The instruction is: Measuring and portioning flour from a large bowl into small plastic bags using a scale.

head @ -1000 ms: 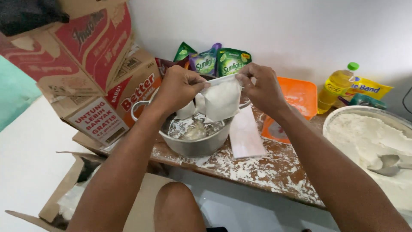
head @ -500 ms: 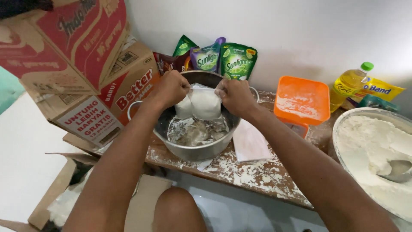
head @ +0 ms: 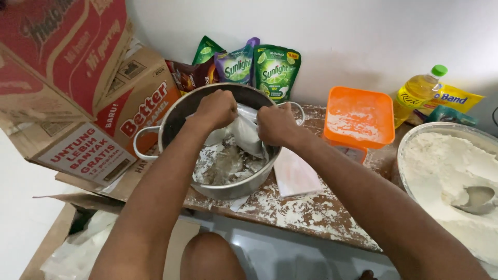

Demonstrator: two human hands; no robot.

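1. Gripping a clear plastic bag (head: pixel 244 132) with both fists, the person is working it inside a steel pot (head: pixel 179 111) on a floured wooden counter (head: pixel 311 218).
2. The left hand (head: pixel 217 109) is curled tight on the bag's left end, knuckles up, above the pot's far rim.
3. The right hand (head: pixel 277 124) is clenching the bag's right side, just beside the left, with the film bunching between them.
4. The bag is hanging within the pot's mouth, its lower part reaching toward the white floury residue (head: pixel 223 166) on the bottom; whether it is touching that residue cannot be told.
5. To handle this well, both fists are best kept low inside the rim, so that whatever is shaken or squeezed out is falling into the pot and not onto the counter.
6. A firm hold on both ends seems wise, since thin, dusty film is likely slippery.
7. A flat white packet (head: pixel 296 176) is lying on the counter touching the pot's right side.
8. An orange tub (head: pixel 358 122) is standing near, to the right, and a large bowl (head: pixel 415 140) of flour with a spoon (head: pixel 474 199) in it is sitting at the right edge.
9. Green pouches (head: pixel 275 70) and an oil bottle (head: pixel 417 93) are leaning along the wall; cardboard boxes (head: pixel 78 78) are stacked at the left.
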